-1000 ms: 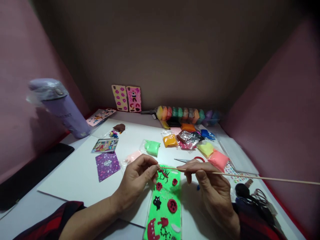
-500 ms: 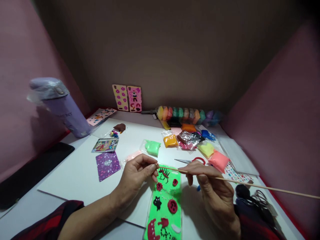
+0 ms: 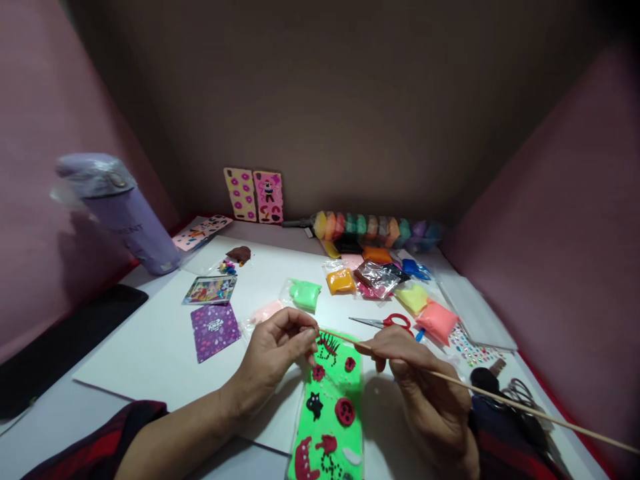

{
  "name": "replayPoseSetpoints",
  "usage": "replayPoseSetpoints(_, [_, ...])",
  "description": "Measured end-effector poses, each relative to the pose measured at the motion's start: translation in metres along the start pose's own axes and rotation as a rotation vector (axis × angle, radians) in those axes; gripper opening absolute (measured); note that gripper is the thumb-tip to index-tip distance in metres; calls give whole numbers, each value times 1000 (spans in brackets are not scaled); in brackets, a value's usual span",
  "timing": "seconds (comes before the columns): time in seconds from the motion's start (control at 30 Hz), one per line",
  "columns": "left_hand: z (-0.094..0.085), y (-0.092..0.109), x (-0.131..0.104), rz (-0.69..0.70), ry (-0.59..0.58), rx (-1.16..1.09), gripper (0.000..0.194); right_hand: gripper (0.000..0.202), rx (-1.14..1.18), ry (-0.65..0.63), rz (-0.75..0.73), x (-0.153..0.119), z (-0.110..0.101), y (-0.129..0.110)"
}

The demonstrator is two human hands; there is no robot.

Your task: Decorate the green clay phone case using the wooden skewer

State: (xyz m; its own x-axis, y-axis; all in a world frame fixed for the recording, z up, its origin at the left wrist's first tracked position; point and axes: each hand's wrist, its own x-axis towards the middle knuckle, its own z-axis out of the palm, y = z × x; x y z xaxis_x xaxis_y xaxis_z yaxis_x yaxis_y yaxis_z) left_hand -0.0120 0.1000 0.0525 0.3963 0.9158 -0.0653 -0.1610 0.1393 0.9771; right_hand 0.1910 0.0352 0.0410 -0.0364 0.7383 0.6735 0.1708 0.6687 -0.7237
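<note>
My right hand [image 3: 425,380] grips a long thin wooden stick [image 3: 505,400], whose far end slants down to the lower right. The stick's tip meets the fingertips of my left hand [image 3: 280,347]. Those fingers are pinched together, and whatever they hold is too small or hidden to make out. Beneath both hands lies a bright green clay-covered panel [image 3: 333,383], shaped like a phone case. It carries red and black clay figures: a black cat-like shape [image 3: 315,405], a round red piece [image 3: 345,412] and a red piece with white dots [image 3: 304,460].
Red-handled scissors [image 3: 385,323], a green clay packet [image 3: 305,294], a coral clay packet [image 3: 437,321] and a purple card [image 3: 215,331] lie beyond my hands. A lilac bottle [image 3: 130,220] stands left. Two decorated panels [image 3: 269,198] lean on the wall beside a row of colourful clay [image 3: 375,229].
The near end of the stick has tilted lower on the right as my right hand shifted slightly. More of the scissors' red handle shows. My left hand stays almost in place.
</note>
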Motion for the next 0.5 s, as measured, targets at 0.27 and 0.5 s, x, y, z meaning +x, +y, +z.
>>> replayPoseSetpoints(0.27, [6,9,-2,-15,46,33,16,40,-93,-63,-81,0,3,-8])
replayPoseSetpoints(0.5, [4,4,0,-87,11,-92,17,35,-297,-82,-214,6,4,-12])
